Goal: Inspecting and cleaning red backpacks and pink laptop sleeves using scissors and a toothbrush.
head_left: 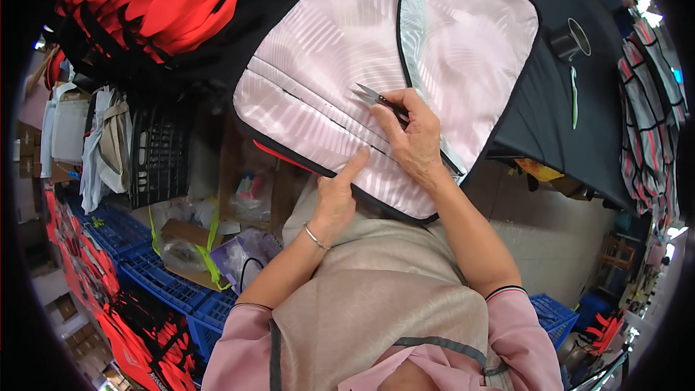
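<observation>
A pale pink patterned fabric piece [463, 22] with black bound edges lies before me, its near edge over my lap. A grey-blue strip [413, 25] with a dark edge runs down it. My right hand [418, 137] is closed around small black-handled thread snips [369, 93], their pointed blades slightly parted above the pink cloth. At the near edge, my left hand [337, 197] grips the fabric piece. One digit presses on top near a dark spot on the seam [329, 117]; the other fingers are mostly hidden.
Red pieces with black straps [159, 3] are piled at the far left of the black-covered table [561, 119]. A metal cup [570, 40] and a slim pale green tool [574, 98] lie on the right. Blue crates [163, 275] and a black crate [161, 156] stand left.
</observation>
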Available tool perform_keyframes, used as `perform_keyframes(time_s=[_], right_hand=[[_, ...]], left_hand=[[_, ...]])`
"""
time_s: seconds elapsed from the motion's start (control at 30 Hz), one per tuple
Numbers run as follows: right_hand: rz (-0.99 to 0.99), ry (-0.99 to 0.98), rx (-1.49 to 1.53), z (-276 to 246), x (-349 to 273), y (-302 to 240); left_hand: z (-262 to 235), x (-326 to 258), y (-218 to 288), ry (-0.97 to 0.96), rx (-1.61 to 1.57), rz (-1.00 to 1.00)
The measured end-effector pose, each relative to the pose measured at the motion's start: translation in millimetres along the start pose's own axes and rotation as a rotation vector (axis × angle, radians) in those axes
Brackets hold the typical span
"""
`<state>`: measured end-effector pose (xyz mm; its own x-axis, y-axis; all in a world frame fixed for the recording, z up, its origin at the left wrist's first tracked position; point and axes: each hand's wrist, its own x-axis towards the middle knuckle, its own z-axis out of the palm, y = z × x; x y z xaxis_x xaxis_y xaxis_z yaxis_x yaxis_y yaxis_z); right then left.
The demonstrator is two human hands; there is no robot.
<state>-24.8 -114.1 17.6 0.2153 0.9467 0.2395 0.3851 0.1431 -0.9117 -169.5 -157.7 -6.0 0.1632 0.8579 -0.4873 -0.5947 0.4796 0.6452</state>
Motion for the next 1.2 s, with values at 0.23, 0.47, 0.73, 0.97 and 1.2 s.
perform_keyframes(time_s=[0.23, 0.47, 0.73, 0.97, 1.2], right_hand=[[0.008, -0.076, -0.108, -42.5, -30.2, -49.6], [-0.388, -0.052, -0.559, -42.8, -52.1, -47.0], [-0.411, -0.052, -0.633, -41.0, -49.8, -46.8], [-0.281, -0.069, -0.504, -49.7, -49.4, -39.5], [-0.365, -0.099, -0.653, -49.5, -45.4, -45.4]], left_hand=[[-7.8, 1.0, -0.3, -0.070, -0.104, -0.021], [-0.5, -3.8, 0.5, -0.098, -0.120, -0.025], [3.1, -6.1, 1.8, -0.079, -0.157, -0.008], [4.5, -6.7, 3.7, -0.086, -0.143, -0.012], [2.1, -4.8, -0.1, -0.083, -0.094, 0.045]])
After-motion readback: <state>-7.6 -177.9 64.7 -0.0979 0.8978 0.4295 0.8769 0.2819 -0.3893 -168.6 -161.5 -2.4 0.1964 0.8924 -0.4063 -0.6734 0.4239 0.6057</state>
